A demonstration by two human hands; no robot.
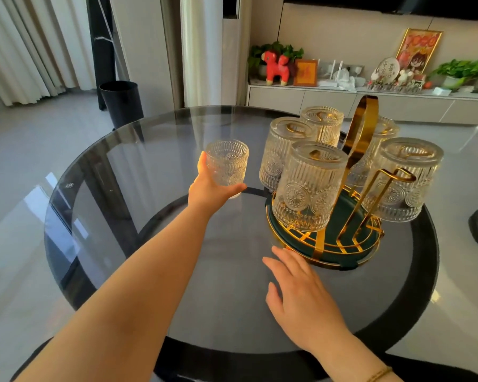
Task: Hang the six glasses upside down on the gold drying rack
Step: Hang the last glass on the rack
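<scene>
The gold drying rack (362, 128) stands on a round green tray (340, 257) at the right of the glass table. Several embossed clear glasses hang upside down on its arms, the nearest (309, 186) at the front and another (406, 177) at the right. One gold arm (375, 194) at the front right is bare. My left hand (210, 188) grips one upright glass (228, 164) from its left side, left of the rack. My right hand (298, 293) lies flat and open on the table, its fingertips touching the tray's front rim.
The round glass table (122, 188) has a dark rim. A black bin (122, 103) stands on the floor behind it at the left. A low white cabinet (301, 97) with a red toy horse, frames and plants runs along the back wall.
</scene>
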